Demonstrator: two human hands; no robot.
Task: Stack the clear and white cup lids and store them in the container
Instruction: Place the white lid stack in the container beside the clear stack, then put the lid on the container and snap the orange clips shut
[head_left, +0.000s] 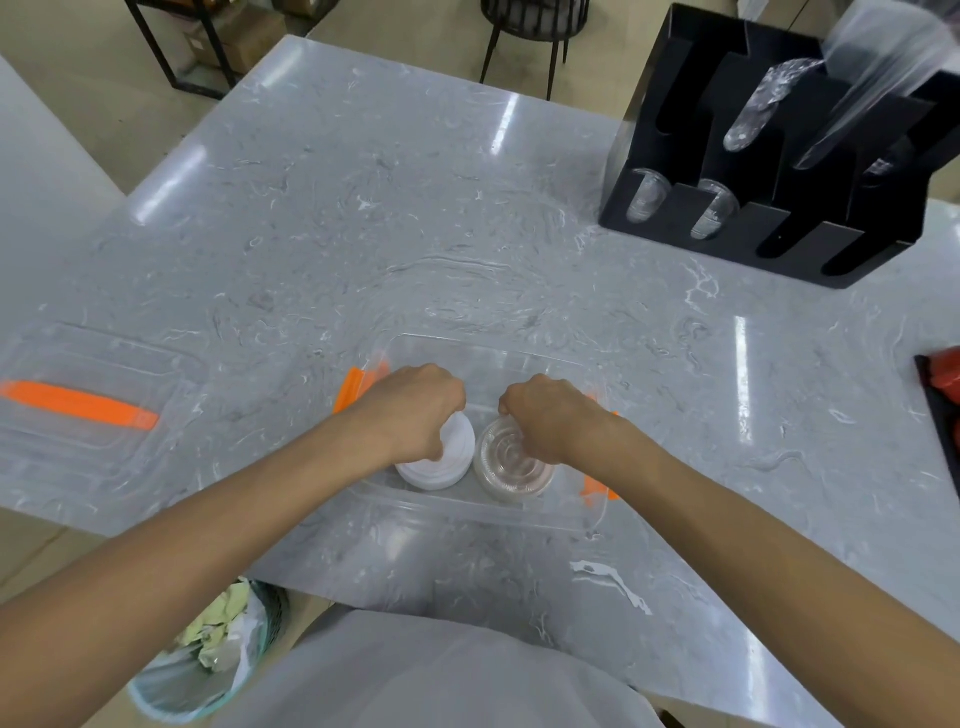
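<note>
Inside the clear container (467, 348), the left hand (415, 410) grips the white lid stack (441, 467) and the right hand (550, 415) the clear lid stack (511, 467); both apparently being stored, letting go comes next.

left hand (415, 410): fingers curled down | right hand (550, 415): curled, grip seemingly closed

Looks like a café or drink-shop service area. Grey marble-look surface (363, 218) carries a black cup-and-lid organizer (779, 244) with sleeves of clear plastic cups (878, 78) standing in its slots. Beyond it: tiled floor, a black-legged chair (530, 31), cardboard boxes (244, 41) under a metal-framed stand. Lined waste bin (208, 670) below the surface.
</note>
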